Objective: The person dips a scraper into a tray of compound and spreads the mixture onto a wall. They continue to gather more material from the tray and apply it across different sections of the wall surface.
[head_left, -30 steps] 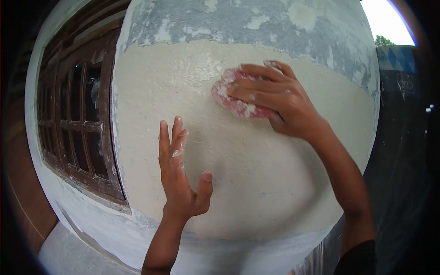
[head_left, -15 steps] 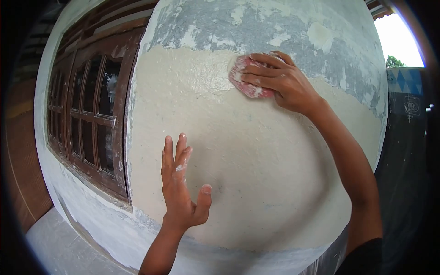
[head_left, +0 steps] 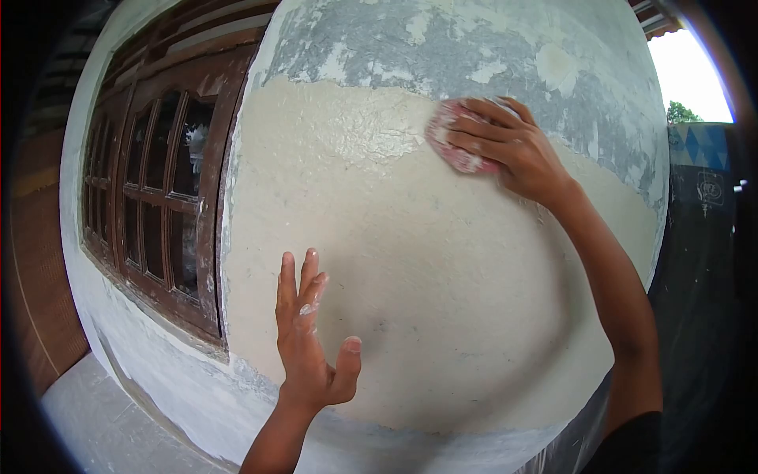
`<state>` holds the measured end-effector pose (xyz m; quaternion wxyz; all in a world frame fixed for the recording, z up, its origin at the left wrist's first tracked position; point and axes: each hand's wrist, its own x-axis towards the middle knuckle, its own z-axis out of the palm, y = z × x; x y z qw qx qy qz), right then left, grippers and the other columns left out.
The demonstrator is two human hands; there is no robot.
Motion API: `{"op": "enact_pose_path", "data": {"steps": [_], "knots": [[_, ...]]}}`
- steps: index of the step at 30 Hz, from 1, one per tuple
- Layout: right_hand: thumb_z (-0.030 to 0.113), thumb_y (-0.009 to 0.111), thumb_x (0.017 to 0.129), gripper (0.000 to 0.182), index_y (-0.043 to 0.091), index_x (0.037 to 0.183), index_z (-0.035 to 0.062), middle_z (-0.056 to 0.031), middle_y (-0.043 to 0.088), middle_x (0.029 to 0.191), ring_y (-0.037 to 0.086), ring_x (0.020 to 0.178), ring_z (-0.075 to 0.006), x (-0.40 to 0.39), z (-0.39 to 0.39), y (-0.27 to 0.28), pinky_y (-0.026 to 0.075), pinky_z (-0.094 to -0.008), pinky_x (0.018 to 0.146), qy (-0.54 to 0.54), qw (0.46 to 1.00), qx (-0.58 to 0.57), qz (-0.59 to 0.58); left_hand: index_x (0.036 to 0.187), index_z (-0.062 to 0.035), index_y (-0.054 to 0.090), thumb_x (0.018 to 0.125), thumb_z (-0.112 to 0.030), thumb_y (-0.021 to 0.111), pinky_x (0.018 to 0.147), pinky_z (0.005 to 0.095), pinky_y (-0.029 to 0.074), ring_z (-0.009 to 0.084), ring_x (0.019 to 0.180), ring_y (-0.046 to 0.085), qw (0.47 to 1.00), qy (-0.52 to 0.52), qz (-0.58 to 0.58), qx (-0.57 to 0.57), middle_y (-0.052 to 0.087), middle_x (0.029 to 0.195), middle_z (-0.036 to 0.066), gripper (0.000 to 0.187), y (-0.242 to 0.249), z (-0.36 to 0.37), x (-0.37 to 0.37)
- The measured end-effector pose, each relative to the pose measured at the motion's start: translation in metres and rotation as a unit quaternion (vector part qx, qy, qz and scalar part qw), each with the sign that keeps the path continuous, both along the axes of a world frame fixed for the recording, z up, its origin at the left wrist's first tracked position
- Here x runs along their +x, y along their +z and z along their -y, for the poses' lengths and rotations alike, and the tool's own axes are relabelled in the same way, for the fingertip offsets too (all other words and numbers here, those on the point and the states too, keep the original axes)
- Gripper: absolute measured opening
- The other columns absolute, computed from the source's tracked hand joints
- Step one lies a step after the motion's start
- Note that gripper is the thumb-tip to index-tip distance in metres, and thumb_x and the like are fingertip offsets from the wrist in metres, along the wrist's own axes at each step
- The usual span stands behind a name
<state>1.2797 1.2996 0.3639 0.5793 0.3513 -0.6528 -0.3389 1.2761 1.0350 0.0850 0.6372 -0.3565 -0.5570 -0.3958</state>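
My right hand (head_left: 513,146) grips a round pink sponge (head_left: 450,134) smeared with white paste, its face against the wall (head_left: 442,261). The sponge sits at the upper border of a cream-coated area, just below bare, patchy grey plaster (head_left: 474,47). To its left, a wet, shiny patch of coating (head_left: 371,130) catches the light. Lower down, my left hand (head_left: 308,332) is held up in front of the wall with fingers extended and thumb apart. White smears mark its fingers, and it holds nothing.
A brown wooden window (head_left: 162,193) with small panes is set into the wall on the left. At bottom left shows a grey floor (head_left: 95,419). A dark panel with a blue diamond pattern (head_left: 699,146) stands beyond the wall's right edge.
My right hand has slid the sponge right and slightly down along the wall. The left hand appears a little lower, still with its fingers extended.
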Motion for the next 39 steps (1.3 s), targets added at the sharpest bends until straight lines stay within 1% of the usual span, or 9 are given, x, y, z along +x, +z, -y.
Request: {"op": "enact_pose_path", "data": {"steps": [9,15,18,23,25,27,29,34,39], "knots": [[0.009,0.08,0.081,0.05,0.073,0.126,0.0293,0.0086,0.068,0.138,0.05,0.142,-0.0172,-0.011,0.027,0.007,0.036,-0.0477,0.123,0.039,0.999,0.017,0.013,0.148,0.0048,0.037,0.102,-0.034,0.051,0.12,0.0617,0.022,0.0553,0.151,0.026,1.0,-0.001,0.016,-0.01,0.045,0.149,0.04,0.062,0.002,-0.01,0.006],[0.009,0.076,0.084,0.049,0.072,0.13,0.0256,0.0057,0.067,0.139,0.052,0.14,-0.0189,0.013,-0.034,-0.004,0.036,-0.048,0.122,0.01,1.0,-0.021,-0.003,0.149,0.005,0.036,0.102,-0.035,0.051,0.12,0.0617,0.023,0.0553,0.151,0.025,1.0,-0.011,0.017,0.0,0.045,0.15,0.039,0.063,-0.005,-0.002,0.004],[0.009,0.076,0.084,0.047,0.073,0.129,0.0242,0.0047,0.066,0.14,0.051,0.141,-0.0203,0.006,0.009,-0.006,0.037,-0.0483,0.12,0.084,0.996,-0.002,0.003,0.149,0.0044,0.036,0.102,-0.035,0.051,0.12,0.0616,0.023,0.0551,0.151,0.026,1.0,-0.017,0.011,0.0,0.045,0.15,0.038,0.063,0.0,-0.011,0.003],[0.009,0.077,0.082,0.047,0.074,0.126,0.0241,0.004,0.067,0.139,0.052,0.14,-0.0214,-0.001,0.008,-0.009,0.037,-0.0488,0.119,0.068,0.997,0.0,0.029,0.151,0.0026,0.034,0.102,-0.034,0.051,0.12,0.0629,0.022,0.0566,0.15,0.027,0.999,-0.014,0.028,-0.006,0.045,0.15,0.039,0.063,-0.005,-0.014,0.011],[0.009,0.077,0.082,0.046,0.074,0.126,0.0239,0.0037,0.068,0.137,0.054,0.138,-0.0218,0.015,-0.017,-0.016,0.038,-0.0492,0.118,0.025,0.999,0.004,0.023,0.151,0.0055,0.034,0.104,-0.046,0.048,0.119,0.0619,0.027,0.0521,0.154,0.019,0.999,-0.045,0.026,-0.007,0.035,0.157,0.038,0.071,-0.014,-0.009,0.008],[0.001,0.075,0.082,0.049,0.076,0.124,0.0249,0.0038,0.069,0.137,0.055,0.139,-0.0251,0.015,-0.014,-0.019,0.038,-0.0496,0.117,0.045,0.998,-0.02,0.029,0.151,0.004,0.034,0.103,-0.039,0.05,0.119,0.0623,0.025,0.0544,0.152,0.024,0.998,-0.057,0.013,0.013,0.04,0.153,0.039,0.067,-0.013,-0.005,0.007],[0.009,0.08,0.079,0.049,0.074,0.125,0.0233,0.0026,0.069,0.137,0.054,0.137,-0.0212,0.007,0.014,-0.013,0.038,-0.0495,0.118,0.1,0.995,-0.019,-0.024,0.152,0.0025,0.033,0.102,-0.033,0.051,0.119,0.0627,0.024,0.0567,0.149,0.028,0.997,-0.071,0.006,0.028,0.045,0.149,0.04,0.064,-0.012,-0.005,0.009],[0.012,0.081,0.08,0.05,0.073,0.127,0.0249,0.0042,0.065,0.142,0.052,0.14,-0.0198,-0.008,0.022,-0.006,0.037,-0.0476,0.119,0.053,0.998,-0.007,0.011,0.152,0.0033,0.031,0.102,-0.032,0.051,0.116,0.063,0.031,0.0579,0.149,0.028,1.0,-0.02,0.023,0.004,0.043,0.149,0.042,0.065,-0.017,-0.008,0.011],[0.017,0.085,0.075,0.051,0.074,0.124,0.0274,0.0065,0.065,0.142,0.053,0.14,-0.0186,0.01,-0.016,-0.019,0.04,-0.0473,0.117,-0.003,0.998,-0.025,-0.051,0.15,0.0029,0.035,0.103,-0.036,0.05,0.118,0.0619,0.028,0.0562,0.15,0.028,0.998,-0.045,0.022,0.027,0.044,0.148,0.042,0.063,-0.017,-0.004,0.01]]}}
